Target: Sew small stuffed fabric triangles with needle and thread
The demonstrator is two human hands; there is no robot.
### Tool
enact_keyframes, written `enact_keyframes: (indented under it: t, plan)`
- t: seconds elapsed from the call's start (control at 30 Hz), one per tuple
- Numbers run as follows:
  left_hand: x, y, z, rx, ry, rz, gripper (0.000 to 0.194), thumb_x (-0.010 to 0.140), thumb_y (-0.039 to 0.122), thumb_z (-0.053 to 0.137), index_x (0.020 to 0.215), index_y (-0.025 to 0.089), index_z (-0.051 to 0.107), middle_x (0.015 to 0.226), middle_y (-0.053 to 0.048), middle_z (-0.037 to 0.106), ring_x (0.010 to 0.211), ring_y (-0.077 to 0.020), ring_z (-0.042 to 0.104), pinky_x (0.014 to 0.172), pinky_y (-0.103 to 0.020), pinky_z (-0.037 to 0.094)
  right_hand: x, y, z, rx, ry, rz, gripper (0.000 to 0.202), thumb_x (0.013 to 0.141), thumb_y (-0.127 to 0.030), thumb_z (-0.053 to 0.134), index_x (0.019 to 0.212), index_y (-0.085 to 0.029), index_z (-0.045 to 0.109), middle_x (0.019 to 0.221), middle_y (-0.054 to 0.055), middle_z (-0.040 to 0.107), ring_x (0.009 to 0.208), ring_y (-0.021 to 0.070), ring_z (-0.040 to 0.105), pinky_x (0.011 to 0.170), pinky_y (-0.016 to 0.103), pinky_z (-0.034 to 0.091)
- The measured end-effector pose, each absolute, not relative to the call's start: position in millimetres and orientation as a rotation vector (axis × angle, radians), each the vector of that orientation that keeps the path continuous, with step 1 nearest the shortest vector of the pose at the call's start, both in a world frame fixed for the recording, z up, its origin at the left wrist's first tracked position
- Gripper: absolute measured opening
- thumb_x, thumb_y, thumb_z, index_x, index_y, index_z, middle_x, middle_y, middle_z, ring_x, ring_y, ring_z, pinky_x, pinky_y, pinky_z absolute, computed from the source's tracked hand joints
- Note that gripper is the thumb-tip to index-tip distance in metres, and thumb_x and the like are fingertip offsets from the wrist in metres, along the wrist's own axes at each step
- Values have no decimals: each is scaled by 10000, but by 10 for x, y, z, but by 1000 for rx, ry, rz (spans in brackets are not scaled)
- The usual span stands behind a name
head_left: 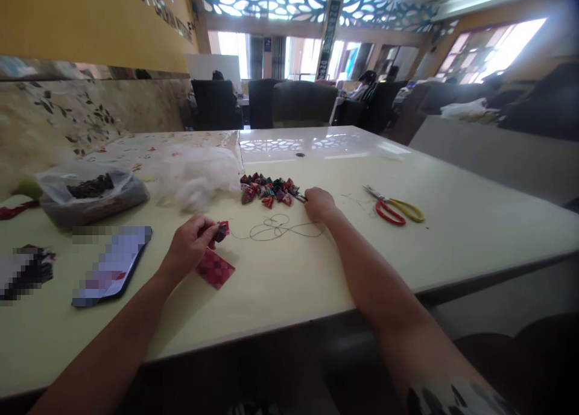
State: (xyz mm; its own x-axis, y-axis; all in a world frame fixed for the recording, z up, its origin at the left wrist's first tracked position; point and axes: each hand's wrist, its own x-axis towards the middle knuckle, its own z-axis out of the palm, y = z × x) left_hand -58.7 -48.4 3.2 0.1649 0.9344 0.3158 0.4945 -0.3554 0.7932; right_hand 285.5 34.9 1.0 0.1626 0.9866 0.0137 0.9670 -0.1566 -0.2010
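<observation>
My left hand point(195, 239) pinches a small folded piece of patterned fabric point(221, 230) between thumb and fingers. A flat red checked fabric square point(217, 269) lies just below that hand. From the held piece a thin thread point(266, 239) runs in loose loops across the table toward my right forearm. My right hand point(320, 204) is closed at the right end of a pile of small stuffed fabric pieces point(268, 189). A small dark, metallic-looking thing point(301, 196) shows at its fingertips; its kind is unclear.
Scissors point(393, 210) with red and yellow handles lie at the right. White fluffy stuffing point(196, 177) sits behind my left hand, beside a plastic bag point(90, 198) of dark bits. A phone point(113, 267) lies at left. Beyond the table point(289, 306) are chairs point(304, 104) and seated people.
</observation>
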Motion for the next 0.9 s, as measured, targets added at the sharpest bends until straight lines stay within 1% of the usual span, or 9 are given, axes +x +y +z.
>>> enact_keyframes:
  t: [0.13,0.27,0.37,0.43,0.5,0.63,0.77,0.83,0.9]
  plan:
    - [-567,-495,32,1931,1354,1062,239,840,388,581,762,163,605,722,-24,612,539,-126,580,566,-260,472,2872,366,-9,-2253,-1830,199,342,797,-55,624,1133,-103,667,1210,247,653,1156,330,628,948,382,474]
    - [-560,-510,18,1960,1350,1005,245,850,400,566,768,170,594,747,-38,634,577,-143,587,596,-276,477,3012,334,38,-2222,-1653,266,329,795,-22,589,1120,-76,607,1170,284,648,1098,344,649,883,402,497]
    - [-557,-508,5,1984,1363,979,245,861,399,549,770,175,592,767,-41,637,613,-152,597,630,-284,477,3120,273,116,-2138,-1554,382,314,806,-15,540,1101,-122,549,1053,203,694,864,241,698,744,333,527]
    - [-555,-504,0,1992,1372,976,243,864,394,545,765,177,590,765,-36,630,611,-147,589,636,-283,473,3150,230,167,-2011,-1483,557,310,816,-11,487,1090,-154,505,922,118,712,664,153,656,638,276,518]
    - [-555,-501,-3,1994,1374,976,239,864,390,544,760,179,588,754,-29,619,599,-141,579,628,-277,468,3140,198,207,-1754,-1316,852,316,792,3,460,1055,-171,479,822,69,699,555,112,581,579,248,490]
    - [-558,-504,-11,1998,1353,978,246,872,390,542,751,181,588,749,-20,602,595,-135,575,615,-266,467,3042,167,264,-1249,-959,1278,301,729,-16,496,980,-181,490,673,14,614,489,97,463,517,229,398]
    - [-558,-505,-29,1989,1328,996,224,874,372,548,758,183,581,762,-16,599,586,-128,577,603,-261,468,2895,129,324,-1032,-942,1345,74,833,-188,564,899,-188,530,601,-55,431,475,81,327,475,222,286]
    - [-555,-502,-38,1990,1314,1002,212,874,360,548,760,184,578,767,-19,604,593,-130,578,607,-261,472,2808,94,356,-985,-974,1351,77,847,-218,578,914,-188,557,604,-67,373,484,84,296,478,230,276]
    - [-551,-500,-43,2004,1313,1001,205,879,348,543,763,184,582,776,-27,613,614,-134,579,618,-262,476,2713,54,385,-939,-982,1375,126,836,-175,559,960,-184,578,621,-62,373,498,89,302,491,234,299]
